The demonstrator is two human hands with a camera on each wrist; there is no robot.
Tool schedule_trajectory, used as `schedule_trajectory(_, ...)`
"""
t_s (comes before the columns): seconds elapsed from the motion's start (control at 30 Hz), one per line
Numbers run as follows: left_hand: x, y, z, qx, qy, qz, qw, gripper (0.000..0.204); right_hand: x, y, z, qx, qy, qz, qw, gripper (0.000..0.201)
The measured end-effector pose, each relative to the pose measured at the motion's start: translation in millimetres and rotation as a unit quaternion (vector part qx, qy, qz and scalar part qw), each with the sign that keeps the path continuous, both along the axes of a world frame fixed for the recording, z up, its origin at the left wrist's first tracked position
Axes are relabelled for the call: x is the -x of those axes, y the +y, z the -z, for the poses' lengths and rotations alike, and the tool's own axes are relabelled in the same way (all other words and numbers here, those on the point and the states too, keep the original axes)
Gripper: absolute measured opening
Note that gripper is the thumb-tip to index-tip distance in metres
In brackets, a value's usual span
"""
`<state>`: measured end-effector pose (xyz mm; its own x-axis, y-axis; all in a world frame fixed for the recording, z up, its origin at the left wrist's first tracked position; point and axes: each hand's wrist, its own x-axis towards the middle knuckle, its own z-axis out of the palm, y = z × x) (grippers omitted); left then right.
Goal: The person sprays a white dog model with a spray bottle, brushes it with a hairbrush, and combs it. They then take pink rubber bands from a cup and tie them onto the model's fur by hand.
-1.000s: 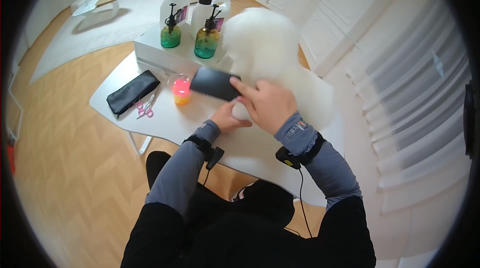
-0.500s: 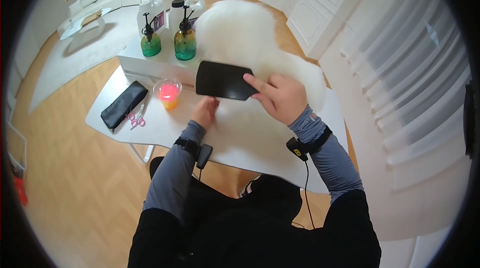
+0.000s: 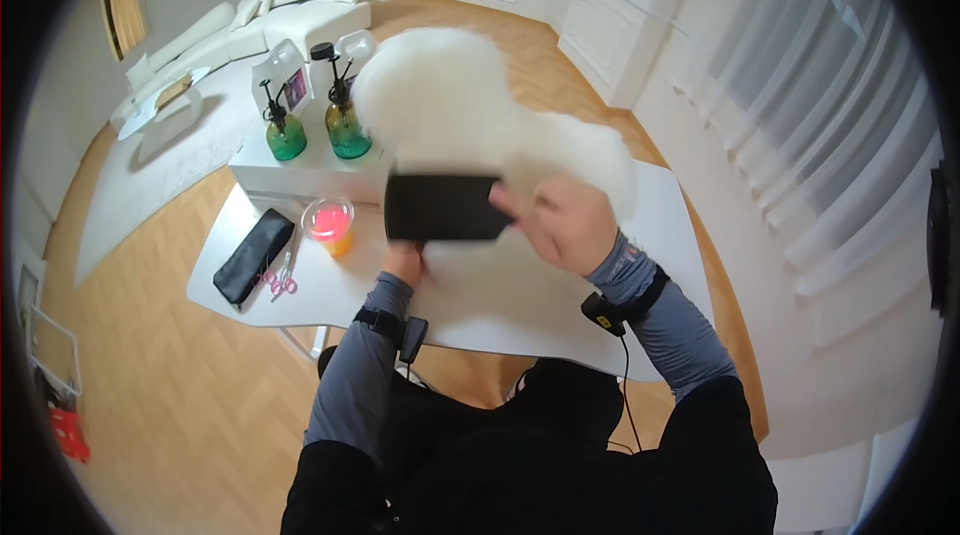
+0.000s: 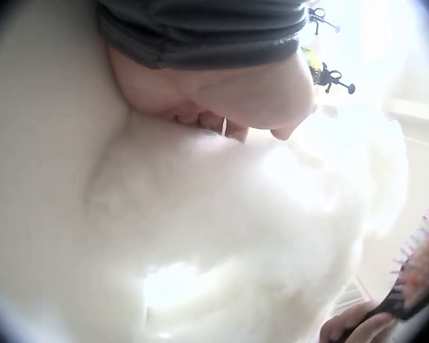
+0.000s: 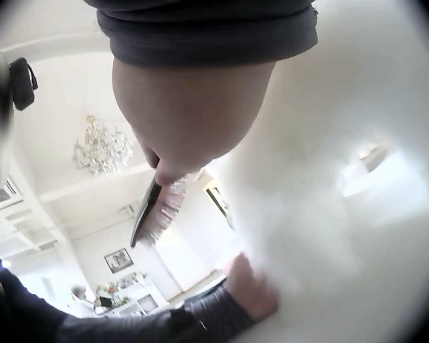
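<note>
A large white fluffy animal, its fur thick and rounded, stands on the white table, its body stretching to the right. My right hand grips a black paddle hairbrush, with a finger laid on its flat back. The pins of the brush show in the right wrist view, and its pinned face points toward the animal. My left hand is low at the animal's front, partly hidden behind the brush. In the left wrist view the left fingers curl into the white fur, which covers their tips.
A black zip pouch, pink-handled scissors and a clear cup with pink and orange contents lie to the left. Behind them, a white raised box bears two green spray bottles and white jugs.
The brush was down by the left hand, then lifted; now it is a blur in front of the animal. The left hand has shifted leftward. The head view has tilted up.
</note>
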<state>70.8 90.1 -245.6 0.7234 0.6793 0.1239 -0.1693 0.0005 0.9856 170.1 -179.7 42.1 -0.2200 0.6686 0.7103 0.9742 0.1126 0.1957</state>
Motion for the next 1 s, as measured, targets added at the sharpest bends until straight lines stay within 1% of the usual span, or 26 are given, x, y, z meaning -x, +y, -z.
schedule_trajectory(0.03,-5,0,1,0.051,-0.062,0.004,0.997,0.035,4,1,-13,-0.035,0.056,0.022,0.998,0.049)
schedule_trajectory(0.07,-11,-1,3,0.102,-0.123,0.008,0.987,0.036,10,4,-26,-0.066,0.113,0.077,0.988,0.051)
schedule_trajectory(0.1,-1,-8,-15,0.132,-0.086,0.025,0.987,0.038,15,8,-35,-0.097,0.17,0.131,0.972,0.053)
schedule_trajectory(0.13,-1,-9,-18,0.127,-0.083,0.029,0.988,0.038,15,16,-44,-0.102,0.173,0.134,0.97,0.053)
schedule_trajectory(0.2,3,-8,-25,0.079,-0.103,0.058,0.99,0.037,11,34,-58,-0.191,0.192,0.18,0.946,0.05)
schedule_trajectory(0.23,7,-11,-30,0.072,-0.099,0.062,0.991,0.037,9,42,-62,-0.198,0.196,0.182,0.943,0.05)
schedule_trajectory(0.27,14,-22,-46,-0.041,-0.086,0.02,0.995,0.035,6,50,-66,-0.192,0.205,0.205,0.938,0.049)
schedule_trajectory(0.3,18,-28,-55,-0.155,-0.073,-0.021,0.985,0.033,3,55,-70,-0.187,0.214,0.227,0.932,0.048)
schedule_trajectory(0.33,20,-29,-59,-0.163,-0.071,-0.02,0.984,0.033,1,59,-74,-0.193,0.219,0.226,0.929,0.048)
schedule_trajectory(0.4,24,-26,-64,-0.085,-0.03,0.022,0.996,0.03,-4,64,-82,-0.068,0.248,0.307,0.916,0.048)
schedule_trajectory(0.43,25,-26,-66,-0.09,-0.029,0.023,0.995,0.03,-7,65,-84,-0.073,0.25,0.307,0.915,0.048)
schedule_trajectory(0.5,25,-26,-67,-0.083,-0.02,0.038,0.996,0.028,-16,64,-83,0.01,0.249,0.346,0.905,0.05)
schedule_trajectory(0.53,24,-28,-67,-0.085,-0.022,0.04,0.995,0.028,-19,62,-83,0.008,0.249,0.348,0.904,0.05)
schedule_trajectory(0.6,21,-33,-69,-0.019,-0.032,0.015,0.999,0.028,-26,54,-81,0.031,0.277,0.345,0.896,0.048)
schedule_trajectory(0.63,19,-34,-69,-0.018,-0.034,0.016,0.999,0.028,-29,50,-79,0.032,0.276,0.346,0.896,0.048)
schedule_trajectory(0.7,16,-35,-63,0.047,-0.026,-0.009,0.999,0.027,-32,40,-74,0.05,0.269,0.366,0.89,0.047)
schedule_trajectory(0.73,16,-32,-59,0.05,-0.025,-0.007,0.998,0.027,-33,35,-71,0.053,0.269,0.368,0.888,0.047)
schedule_trajectory(0.8,16,-22,-51,0.054,-0.072,0.068,0.994,0.027,-33,25,-67,0.098,0.252,0.395,0.878,0.046)
schedule_trajectory(0.93,14,-23,-47,0.068,-0.078,0.07,0.992,0.026,-27,4,-57,0.073,0.227,0.395,0.887,0.045)
schedule_trajectory(1.0,13,-28,-44,-0.053,-0.107,0.025,0.993,0.027,-24,-8,-59,0.07,0.248,0.41,0.875,0.044)
